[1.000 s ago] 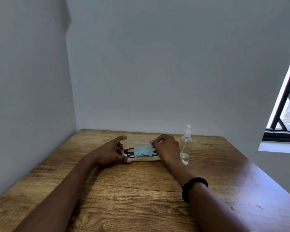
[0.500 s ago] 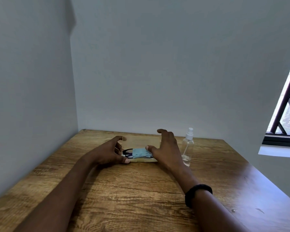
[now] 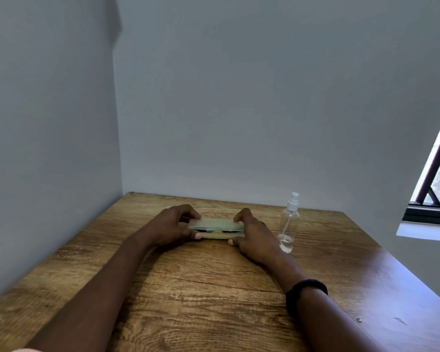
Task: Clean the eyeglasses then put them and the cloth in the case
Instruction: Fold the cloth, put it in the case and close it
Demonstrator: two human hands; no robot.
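Case (image 3: 215, 224) sits mid-frame on the wooden table (image 3: 201, 288), left hand (image 3: 174, 226) grasping its left end and right hand (image 3: 254, 236) its right end. Lid's almost down, dark eyeglasses (image 3: 229, 231) peeking through the gap. Spray bottle (image 3: 288, 224) stands just right of the right hand

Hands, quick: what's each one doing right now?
Left hand: grips the left end of the case, whose lid is nearly down.
Right hand: grips the case's right end, fingers on the lid.
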